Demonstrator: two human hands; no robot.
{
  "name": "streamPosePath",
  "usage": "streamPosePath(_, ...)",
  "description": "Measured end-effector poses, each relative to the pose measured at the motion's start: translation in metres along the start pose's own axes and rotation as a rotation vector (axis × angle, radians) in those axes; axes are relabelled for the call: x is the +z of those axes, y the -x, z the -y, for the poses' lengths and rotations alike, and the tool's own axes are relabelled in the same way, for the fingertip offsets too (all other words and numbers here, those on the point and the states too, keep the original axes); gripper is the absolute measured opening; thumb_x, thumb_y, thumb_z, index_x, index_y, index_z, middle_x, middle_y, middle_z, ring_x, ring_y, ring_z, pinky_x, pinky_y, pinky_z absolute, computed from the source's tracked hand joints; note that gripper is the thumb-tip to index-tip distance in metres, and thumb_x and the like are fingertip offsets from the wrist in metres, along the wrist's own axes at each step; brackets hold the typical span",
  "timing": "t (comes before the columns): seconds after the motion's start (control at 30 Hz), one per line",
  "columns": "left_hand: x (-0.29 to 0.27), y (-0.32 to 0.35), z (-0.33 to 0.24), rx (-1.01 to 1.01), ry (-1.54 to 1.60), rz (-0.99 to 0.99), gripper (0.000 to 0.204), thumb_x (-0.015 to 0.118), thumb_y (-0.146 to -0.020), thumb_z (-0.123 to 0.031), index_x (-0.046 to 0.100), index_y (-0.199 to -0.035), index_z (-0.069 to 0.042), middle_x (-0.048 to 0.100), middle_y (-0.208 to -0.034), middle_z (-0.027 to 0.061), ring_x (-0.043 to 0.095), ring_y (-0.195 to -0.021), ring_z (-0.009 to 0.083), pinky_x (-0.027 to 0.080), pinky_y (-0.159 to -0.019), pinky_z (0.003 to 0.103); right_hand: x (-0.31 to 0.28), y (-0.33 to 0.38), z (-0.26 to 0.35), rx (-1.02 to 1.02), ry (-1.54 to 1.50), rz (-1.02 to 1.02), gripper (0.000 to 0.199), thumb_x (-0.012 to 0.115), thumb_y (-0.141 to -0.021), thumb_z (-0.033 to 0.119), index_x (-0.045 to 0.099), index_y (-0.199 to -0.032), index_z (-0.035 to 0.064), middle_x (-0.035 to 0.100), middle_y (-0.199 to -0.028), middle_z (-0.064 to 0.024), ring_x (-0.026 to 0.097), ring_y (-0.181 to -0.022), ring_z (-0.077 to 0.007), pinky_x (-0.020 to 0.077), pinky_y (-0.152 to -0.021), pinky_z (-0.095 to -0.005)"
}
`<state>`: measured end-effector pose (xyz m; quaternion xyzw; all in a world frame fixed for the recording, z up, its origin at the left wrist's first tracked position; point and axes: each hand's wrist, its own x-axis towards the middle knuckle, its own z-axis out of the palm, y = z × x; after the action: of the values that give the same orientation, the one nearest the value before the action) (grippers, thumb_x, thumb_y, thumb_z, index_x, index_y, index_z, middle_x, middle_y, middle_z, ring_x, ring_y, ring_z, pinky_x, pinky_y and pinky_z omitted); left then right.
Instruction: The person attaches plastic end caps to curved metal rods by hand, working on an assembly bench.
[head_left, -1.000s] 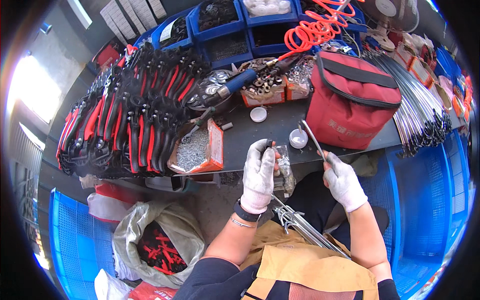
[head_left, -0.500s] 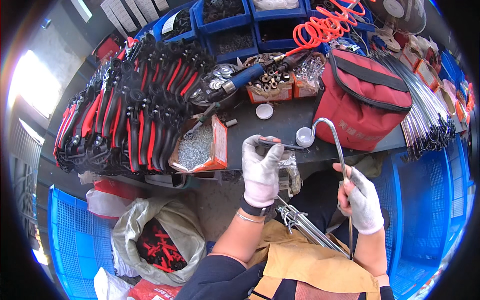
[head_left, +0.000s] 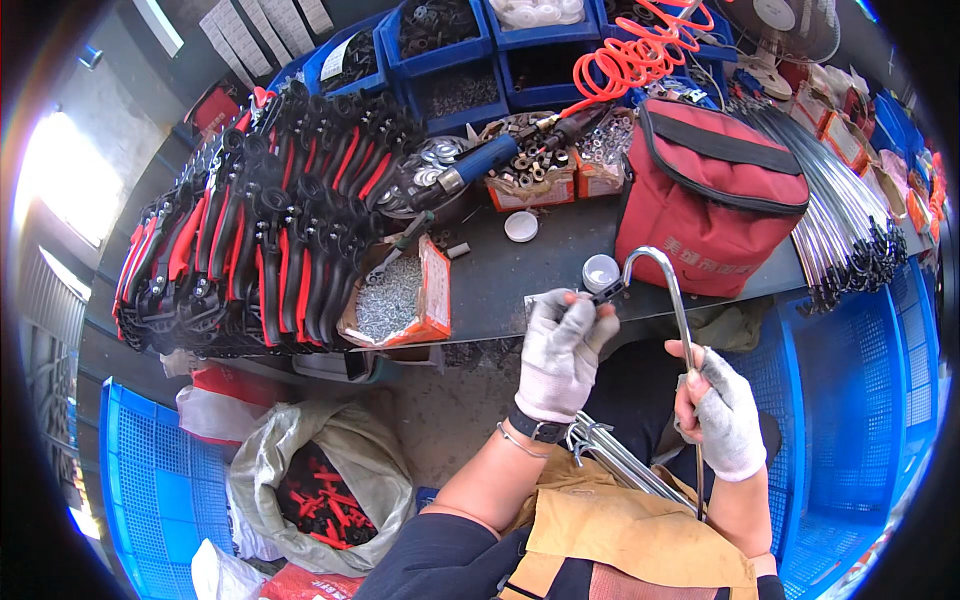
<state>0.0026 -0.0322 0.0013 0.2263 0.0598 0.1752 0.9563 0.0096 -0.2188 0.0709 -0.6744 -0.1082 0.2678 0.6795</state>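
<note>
My right hand point(head_left: 724, 418), in a white fingertip-less glove, is closed round a shiny metal rod point(head_left: 681, 318) whose upper end bends over into a hook. My left hand point(head_left: 562, 350), gloved the same way, pinches a small dark piece point(head_left: 609, 291) at the hook's tip; the fingers partly hide it, and whether it touches the tip I cannot tell. Just behind it on the bench stands a small round white tub point(head_left: 600, 271). Its likely lid, a white disc point(head_left: 521, 227), lies farther left.
Black-and-red clamp-like tools point(head_left: 270, 220) are piled at the left beside an open box of small metal parts point(head_left: 392, 300). A red bag point(head_left: 712, 200) stands right of the tub. More rods point(head_left: 835, 190) lie at far right. An open sack point(head_left: 320, 480) sits below the bench.
My left hand has moved right, bringing the dark piece to the hook's tip. My right hand and the rod have stayed nearly in place. The view has shifted slightly.
</note>
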Motion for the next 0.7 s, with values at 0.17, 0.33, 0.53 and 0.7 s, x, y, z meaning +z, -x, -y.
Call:
streamPosePath(0.17,0.014,0.009,0.015,-0.08,-0.436,0.05,0.018,0.063,-0.088,-0.013,0.054,-0.1,-0.004,0.062,-0.089,0.0079,0.063,-0.078,0.0157,0.053,-0.062,0.026,-0.011,-0.002,0.0,-0.027,-0.112,0.014,0.038,0.048,-0.095,0.024,0.049,-0.125,0.0014,0.045,-0.056,0.0008,0.035,-0.043,-0.0043,0.0263,-0.04,-0.0194)
streamPosePath(0.33,0.036,0.004,0.019,-0.156,-0.164,0.124,0.023,0.054,-0.094,-0.022,0.053,-0.108,-0.003,0.057,-0.093,0.0045,0.054,-0.073,0.0108,0.045,-0.058,0.022,-0.017,0.002,-0.008,-0.048,-0.133,-0.013,0.038,0.048,-0.095,0.024,0.049,-0.125,0.0012,0.044,-0.056,0.0007,0.034,-0.043,-0.0043,0.0262,-0.04,-0.0195)
streamPosePath(0.53,0.052,-0.019,0.021,-0.231,-0.093,0.242,0.02,0.051,-0.095,-0.016,0.047,-0.111,-0.005,0.051,-0.087,0.0012,0.045,-0.064,0.0087,0.04,-0.055,0.022,-0.015,0.006,-0.02,-0.078,-0.067,-0.099,0.036,0.045,-0.096,0.022,0.05,-0.123,-0.0004,0.045,-0.055,0.0016,0.036,-0.044,-0.0046,0.0287,-0.042,-0.0193)
streamPosePath(0.7,0.071,-0.014,0.028,0.267,-1.236,0.272,0.053,0.071,-0.076,-0.019,0.039,-0.116,-0.005,0.046,-0.084,0.003,0.045,-0.065,0.0137,0.043,-0.06,0.027,-0.01,0.013,-0.031,-0.134,0.021,-0.141,0.035,0.046,-0.095,0.022,0.052,-0.12,-0.0016,0.047,-0.056,0.0012,0.041,-0.048,-0.0048,0.0316,-0.046,-0.0203)
